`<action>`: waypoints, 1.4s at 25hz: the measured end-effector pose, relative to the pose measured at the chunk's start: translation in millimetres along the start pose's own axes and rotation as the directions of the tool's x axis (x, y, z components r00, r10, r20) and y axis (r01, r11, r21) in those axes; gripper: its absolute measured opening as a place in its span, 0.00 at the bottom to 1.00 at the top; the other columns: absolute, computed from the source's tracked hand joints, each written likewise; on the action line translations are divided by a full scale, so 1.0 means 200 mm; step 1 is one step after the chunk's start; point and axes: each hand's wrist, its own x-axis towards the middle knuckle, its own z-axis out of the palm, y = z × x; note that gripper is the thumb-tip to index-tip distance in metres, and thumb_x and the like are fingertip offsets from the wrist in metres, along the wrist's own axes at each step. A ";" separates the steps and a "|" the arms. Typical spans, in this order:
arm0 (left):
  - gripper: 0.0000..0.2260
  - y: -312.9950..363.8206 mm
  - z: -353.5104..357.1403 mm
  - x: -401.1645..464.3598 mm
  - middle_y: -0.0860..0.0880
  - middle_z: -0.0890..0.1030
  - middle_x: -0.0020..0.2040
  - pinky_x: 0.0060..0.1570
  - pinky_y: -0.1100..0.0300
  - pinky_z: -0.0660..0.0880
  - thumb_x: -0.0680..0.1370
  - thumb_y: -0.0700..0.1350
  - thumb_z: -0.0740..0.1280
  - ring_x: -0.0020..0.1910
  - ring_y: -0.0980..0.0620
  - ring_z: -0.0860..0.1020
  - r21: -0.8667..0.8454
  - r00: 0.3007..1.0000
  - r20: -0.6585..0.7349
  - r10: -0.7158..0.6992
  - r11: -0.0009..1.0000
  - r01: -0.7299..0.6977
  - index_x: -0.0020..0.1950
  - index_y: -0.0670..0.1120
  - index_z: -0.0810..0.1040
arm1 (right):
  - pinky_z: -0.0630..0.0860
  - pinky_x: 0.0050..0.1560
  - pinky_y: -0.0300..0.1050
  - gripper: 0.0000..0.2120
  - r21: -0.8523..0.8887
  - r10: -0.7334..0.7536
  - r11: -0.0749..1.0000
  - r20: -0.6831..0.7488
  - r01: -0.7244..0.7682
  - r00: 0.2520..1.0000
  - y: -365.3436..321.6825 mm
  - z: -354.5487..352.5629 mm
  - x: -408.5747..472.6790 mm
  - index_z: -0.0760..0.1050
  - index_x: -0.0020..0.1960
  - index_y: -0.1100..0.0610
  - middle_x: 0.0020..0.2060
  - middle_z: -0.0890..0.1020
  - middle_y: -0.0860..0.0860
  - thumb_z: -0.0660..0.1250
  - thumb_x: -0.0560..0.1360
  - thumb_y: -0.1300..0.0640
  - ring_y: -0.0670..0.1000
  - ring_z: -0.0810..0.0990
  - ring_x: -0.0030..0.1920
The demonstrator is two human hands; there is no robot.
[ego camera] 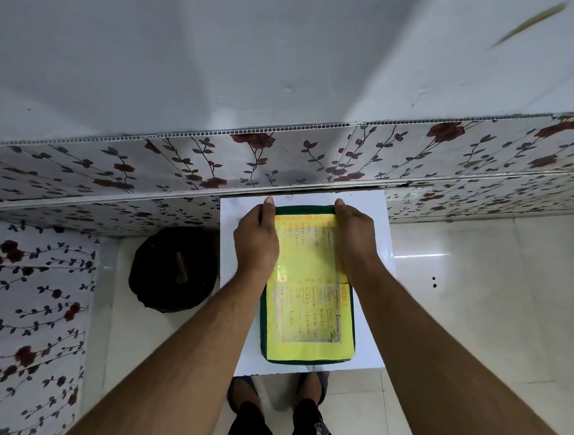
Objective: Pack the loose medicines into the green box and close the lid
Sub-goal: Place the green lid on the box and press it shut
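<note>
Status check, head view. The green box [309, 283] lies flat on the white stand [373, 227], set against the floral wall panel [183, 168]. Its lid [307, 345] is down; a yellow handwritten sheet [312, 302] covers most of the top, with only a dark green border showing around it.

My left hand [257, 245] rests along the box's left far edge, fingers extended and pressed flat against the side, not curled into a fist. My right hand [355, 239] mirrors it on the right far edge, fingers straight, tips reaching the far corner. Both hands touch the box; I read this as clamping it from 2 sides, though whether they press down on the lid or grip to lift I cannot tell.

No loose medicines visible on the stand or the floor [471, 305]. Judgement: packing appears done, lid appears shut. Remaining: confirm the far edge is fully seated; any latch is hidden under the hands.

A dark round bin [173, 268] stands on the floor, left of the stand.
</note>
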 end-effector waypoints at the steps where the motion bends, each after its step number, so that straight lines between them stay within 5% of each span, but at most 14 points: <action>1: 0.23 0.01 0.01 0.00 0.51 0.64 0.27 0.32 0.56 0.57 0.83 0.56 0.56 0.28 0.54 0.62 0.013 1.000 -0.003 0.017 1.000 -0.017 0.32 0.45 0.64 | 0.69 0.42 0.47 0.21 -0.001 -0.004 1.000 0.000 0.004 1.000 0.00 0.00 0.00 0.71 0.32 0.51 0.28 0.73 0.48 0.57 0.82 0.46 0.52 0.73 0.34; 4: 0.22 0.01 0.01 0.01 0.53 0.68 0.28 0.30 0.59 0.60 0.83 0.55 0.56 0.28 0.57 0.65 0.002 0.999 -0.014 0.047 0.999 -0.047 0.34 0.44 0.70 | 0.72 0.45 0.48 0.19 -0.054 -0.023 0.998 0.032 0.025 0.999 0.00 -0.02 0.01 0.76 0.40 0.52 0.34 0.78 0.49 0.56 0.82 0.44 0.52 0.77 0.39; 6: 0.19 -0.01 -0.03 -0.03 0.55 0.76 0.34 0.33 0.63 0.67 0.83 0.55 0.54 0.34 0.58 0.73 0.026 0.999 -0.009 0.046 0.999 -0.046 0.47 0.45 0.78 | 0.74 0.51 0.47 0.16 -0.067 -0.016 0.998 0.071 0.020 0.997 0.02 -0.06 -0.05 0.78 0.55 0.54 0.46 0.82 0.48 0.57 0.82 0.44 0.49 0.80 0.48; 9: 0.18 -0.13 -0.11 -0.25 0.54 0.82 0.48 0.42 0.58 0.75 0.82 0.60 0.53 0.45 0.54 0.80 0.138 0.998 0.052 0.017 0.990 -0.024 0.61 0.51 0.75 | 0.76 0.51 0.42 0.17 -0.096 0.033 0.995 0.155 -0.018 0.987 0.16 -0.17 -0.26 0.72 0.68 0.50 0.58 0.80 0.45 0.59 0.82 0.47 0.44 0.79 0.55; 13: 0.21 -0.24 -0.12 -0.48 0.52 0.81 0.43 0.33 0.58 0.67 0.80 0.63 0.50 0.40 0.49 0.79 0.245 0.995 0.086 0.049 0.967 -0.068 0.56 0.49 0.73 | 0.74 0.41 0.27 0.14 -0.062 -0.023 0.998 0.130 0.032 0.991 0.32 -0.16 -0.50 0.70 0.67 0.45 0.54 0.80 0.38 0.53 0.84 0.50 0.32 0.79 0.49; 18: 0.21 -0.24 -0.11 -0.47 0.55 0.75 0.36 0.29 0.59 0.63 0.80 0.62 0.50 0.35 0.50 0.76 0.287 0.996 0.048 0.076 0.954 -0.087 0.51 0.48 0.72 | 0.75 0.44 0.30 0.17 -0.053 -0.069 0.996 0.094 0.074 0.993 0.38 -0.13 -0.49 0.70 0.68 0.44 0.55 0.82 0.40 0.52 0.83 0.45 0.38 0.80 0.51; 22: 0.11 -0.25 -0.24 -0.51 0.60 0.81 0.48 0.42 0.62 0.75 0.78 0.61 0.63 0.46 0.61 0.80 0.140 0.958 0.260 -0.119 0.987 0.085 0.57 0.58 0.75 | 0.79 0.46 0.36 0.23 -0.157 0.105 0.985 0.246 -0.067 0.964 0.37 -0.28 -0.51 0.71 0.70 0.47 0.59 0.81 0.42 0.66 0.76 0.42 0.41 0.82 0.52; 25: 0.11 -0.33 -0.36 -0.62 0.64 0.83 0.52 0.54 0.56 0.79 0.74 0.51 0.73 0.52 0.60 0.82 0.101 0.869 0.434 -0.239 0.971 0.217 0.52 0.65 0.78 | 0.82 0.54 0.46 0.22 -0.267 0.190 0.958 0.323 -0.103 0.927 0.42 -0.39 -0.59 0.74 0.66 0.46 0.58 0.82 0.44 0.73 0.74 0.51 0.46 0.84 0.54; 29: 0.16 -0.34 -0.38 -0.63 0.59 0.85 0.52 0.58 0.48 0.78 0.72 0.39 0.74 0.55 0.54 0.82 0.057 0.865 0.435 -0.249 0.967 0.250 0.49 0.61 0.80 | 0.81 0.55 0.45 0.14 -0.269 0.151 0.961 0.310 -0.066 0.939 0.42 -0.40 -0.64 0.77 0.57 0.42 0.54 0.84 0.41 0.73 0.74 0.55 0.45 0.83 0.53; 35: 0.17 -0.36 -0.34 -0.64 0.54 0.85 0.51 0.56 0.47 0.80 0.73 0.36 0.73 0.52 0.51 0.83 0.044 0.876 0.404 -0.264 0.962 0.270 0.48 0.59 0.80 | 0.82 0.47 0.42 0.13 -0.279 0.132 0.959 0.297 -0.046 0.946 0.43 -0.39 -0.64 0.79 0.60 0.47 0.52 0.84 0.41 0.70 0.76 0.58 0.45 0.83 0.51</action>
